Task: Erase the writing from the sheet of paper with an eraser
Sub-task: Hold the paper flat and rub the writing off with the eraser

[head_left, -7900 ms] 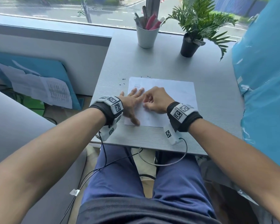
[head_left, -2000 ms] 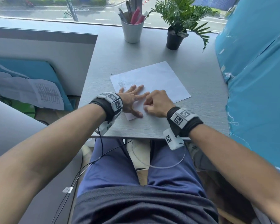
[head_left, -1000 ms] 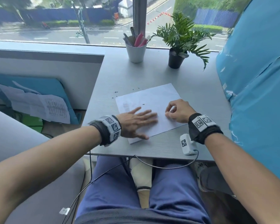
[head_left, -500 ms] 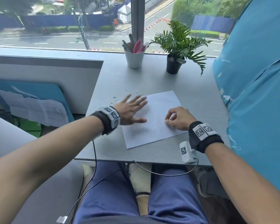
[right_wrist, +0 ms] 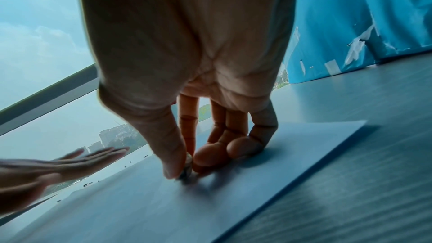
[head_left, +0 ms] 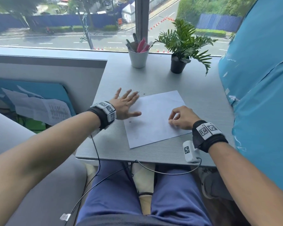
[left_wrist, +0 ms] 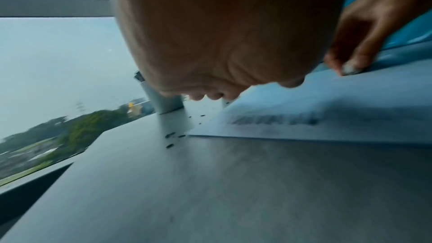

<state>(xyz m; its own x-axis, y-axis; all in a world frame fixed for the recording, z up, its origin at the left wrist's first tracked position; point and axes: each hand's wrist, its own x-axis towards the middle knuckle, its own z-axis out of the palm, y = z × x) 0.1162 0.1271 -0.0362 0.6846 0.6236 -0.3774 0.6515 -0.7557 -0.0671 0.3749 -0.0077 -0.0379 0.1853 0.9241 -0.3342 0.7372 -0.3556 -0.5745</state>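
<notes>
Grey counter point(head_left: 194, 88) carried a paper sheet point(head_left: 153, 121); the left hand point(head_left: 123, 104) lay spread, the right hand point(head_left: 182, 118) pinched an eraser point(right_wrist: 187, 170).

White sheet point(head_left: 153, 118), grey table point(head_left: 194, 101), blue trousers point(head_left: 114, 190).

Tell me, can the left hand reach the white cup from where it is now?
Probably yes. The left hand lies open at the paper's left edge, and only bare desk with a few dark crumbs lies between it and the cup. The plant stands off to the cup's right.
</notes>
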